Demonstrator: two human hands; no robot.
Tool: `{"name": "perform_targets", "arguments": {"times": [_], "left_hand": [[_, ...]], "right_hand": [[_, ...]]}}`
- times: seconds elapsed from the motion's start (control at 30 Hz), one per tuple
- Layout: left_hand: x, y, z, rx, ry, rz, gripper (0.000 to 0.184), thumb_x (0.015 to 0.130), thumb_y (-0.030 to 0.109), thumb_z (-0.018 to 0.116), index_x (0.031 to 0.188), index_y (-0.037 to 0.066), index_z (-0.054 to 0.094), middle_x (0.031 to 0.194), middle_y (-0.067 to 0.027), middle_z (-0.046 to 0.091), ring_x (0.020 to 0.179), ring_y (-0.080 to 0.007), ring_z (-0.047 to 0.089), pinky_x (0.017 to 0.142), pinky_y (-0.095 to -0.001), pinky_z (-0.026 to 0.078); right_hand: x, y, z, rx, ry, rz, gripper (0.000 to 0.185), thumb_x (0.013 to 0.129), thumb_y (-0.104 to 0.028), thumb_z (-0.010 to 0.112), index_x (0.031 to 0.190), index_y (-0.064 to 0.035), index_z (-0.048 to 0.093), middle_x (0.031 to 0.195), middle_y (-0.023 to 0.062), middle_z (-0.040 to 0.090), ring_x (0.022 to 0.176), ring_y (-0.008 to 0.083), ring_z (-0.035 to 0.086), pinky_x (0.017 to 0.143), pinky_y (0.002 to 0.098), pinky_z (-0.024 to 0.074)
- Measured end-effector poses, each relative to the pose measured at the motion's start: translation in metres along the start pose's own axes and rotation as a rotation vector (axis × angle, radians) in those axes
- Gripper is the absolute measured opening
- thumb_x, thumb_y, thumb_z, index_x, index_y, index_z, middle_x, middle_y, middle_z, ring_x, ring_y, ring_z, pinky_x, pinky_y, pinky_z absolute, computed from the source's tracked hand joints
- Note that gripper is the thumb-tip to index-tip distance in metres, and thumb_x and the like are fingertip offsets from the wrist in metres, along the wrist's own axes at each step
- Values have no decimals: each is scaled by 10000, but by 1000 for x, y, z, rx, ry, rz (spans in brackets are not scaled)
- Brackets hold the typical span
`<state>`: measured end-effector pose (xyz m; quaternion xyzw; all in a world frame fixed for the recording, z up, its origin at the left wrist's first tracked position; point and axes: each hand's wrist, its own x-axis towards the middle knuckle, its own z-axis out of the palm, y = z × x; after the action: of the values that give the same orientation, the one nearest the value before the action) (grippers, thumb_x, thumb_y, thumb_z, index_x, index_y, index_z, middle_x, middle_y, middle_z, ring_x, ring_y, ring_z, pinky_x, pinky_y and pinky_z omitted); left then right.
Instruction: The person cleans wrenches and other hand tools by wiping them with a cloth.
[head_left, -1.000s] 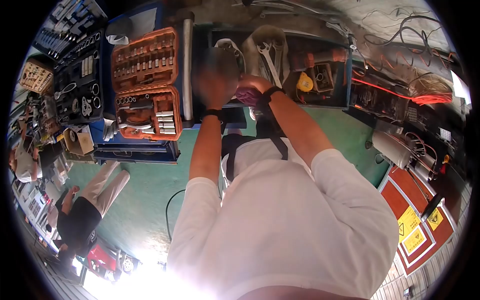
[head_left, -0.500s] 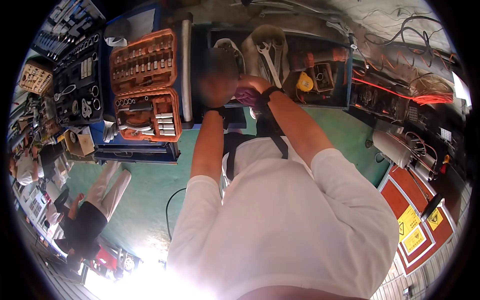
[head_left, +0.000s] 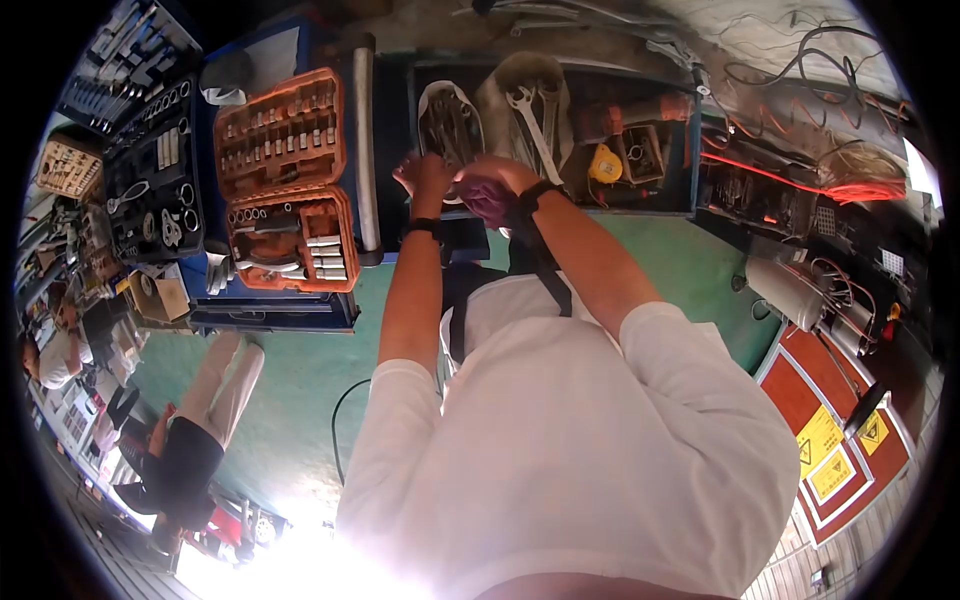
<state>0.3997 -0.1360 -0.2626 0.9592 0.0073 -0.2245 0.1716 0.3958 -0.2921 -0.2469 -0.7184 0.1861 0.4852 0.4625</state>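
Observation:
My left hand (head_left: pixel 427 177) is at the near edge of the open drawer, its fingers curled. Whatever it holds, if anything, is too small to make out. My right hand (head_left: pixel 503 173) is close beside it, closed on a bunched purple cloth (head_left: pixel 484 203) that hangs below the fingers. Just beyond both hands, a light-rimmed holder with several wrenches (head_left: pixel 450 120) lies in the drawer (head_left: pixel 645 208). To its right, a worn tray (head_left: pixel 492 98) holds more tools, among them a large open-end wrench (head_left: pixel 535 130).
A yellow tape measure (head_left: pixel 604 164) and a small wooden box (head_left: pixel 640 152) sit in the drawer's right side. Orange socket cases (head_left: pixel 283 180) lie open at left, with a metal bar (head_left: pixel 365 150) alongside. Another person (head_left: pixel 193 460) stands lower left. A black cable (head_left: pixel 338 430) crosses the green floor.
My left hand, blurred before, now shows curled fingers beside the wrench holder. My right hand keeps the purple cloth in nearly the same place. The view has shifted slightly.

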Motion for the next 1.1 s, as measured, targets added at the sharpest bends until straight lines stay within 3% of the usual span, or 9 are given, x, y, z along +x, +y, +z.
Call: {"name": "perform_targets", "arguments": {"times": [0.07, 0.17, 0.47, 0.57, 0.7, 0.77, 0.83, 0.97, 1.1], "left_hand": [[12, -1, 1, 221, -136, -36, 370, 678, 489, 776, 938, 226, 774, 1168, -191, 575, 1177, -385, 485, 1001, -528, 288], [25, -12, 22, 331, -50, -4, 375, 682, 483, 778, 937, 208, 770, 1144, -196, 570, 1158, -384, 491, 978, -528, 316], [13, -23, 46, 43, 234, 45, 336, 643, 376, 811, 873, 137, 758, 1162, -256, 569, 1134, -434, 487, 947, -560, 356], [24, -18, 43, 118, 33, -31, 299, 631, 345, 810, 839, 137, 760, 1179, -263, 572, 1132, -429, 499, 946, -558, 358], [20, -9, 32, 135, 60, -54, 288, 614, 348, 817, 780, 123, 749, 1147, -238, 587, 1139, -413, 509, 944, -551, 347], [17, -7, 26, 199, -2, -67, 338, 635, 386, 805, 849, 132, 743, 1132, -215, 589, 1167, -390, 507, 941, -539, 341], [16, -11, 34, 194, 47, -37, 367, 655, 399, 790, 902, 133, 735, 1125, -211, 587, 1163, -382, 510, 937, -535, 342], [14, -7, 34, 260, 55, -48, 465, 720, 438, 720, 1042, 104, 683, 1154, -186, 574, 1136, -347, 548, 967, -507, 353], [15, -11, 29, 259, -1, -13, 438, 757, 421, 686, 1039, 86, 675, 1163, -196, 571, 1139, -353, 544, 973, -516, 347]], "right_hand": [[-1, -7, 0, -72, -17, -17, 569, 692, -416, 726, 1026, 44, 700, 1024, 244, 698, 960, 355, 683, 791, 420, 533], [37, 15, 13, -247, 89, -19, 495, 713, -370, 698, 989, 41, 711, 1022, 257, 692, 959, 384, 680, 789, 428, 532], [36, 7, -1, -188, 8, -3, 457, 732, -358, 696, 984, 23, 719, 996, 244, 701, 944, 406, 675, 794, 438, 533], [28, 3, -2, -213, 55, -51, 436, 736, -359, 697, 975, 5, 728, 1012, 249, 697, 973, 413, 664, 815, 453, 527], [77, 39, 19, -344, 104, -167, 436, 734, -354, 693, 994, -6, 728, 1037, 265, 682, 991, 421, 653, 831, 456, 521], [80, 40, 20, -399, 86, -244, 445, 731, -354, 692, 1001, -1, 725, 1043, 270, 678, 995, 422, 651, 837, 454, 520], [47, 18, 7, -225, 103, -74, 462, 725, -358, 691, 993, 17, 719, 1041, 275, 675, 996, 420, 652, 844, 446, 519], [25, 12, 4, -183, 145, -57, 485, 724, -374, 688, 985, 33, 713, 1037, 280, 673, 994, 419, 654, 849, 444, 518], [6, 10, 6, -224, 163, -111, 508, 742, -407, 673, 986, 37, 711, 1023, 279, 675, 989, 429, 650, 852, 448, 517]]}}
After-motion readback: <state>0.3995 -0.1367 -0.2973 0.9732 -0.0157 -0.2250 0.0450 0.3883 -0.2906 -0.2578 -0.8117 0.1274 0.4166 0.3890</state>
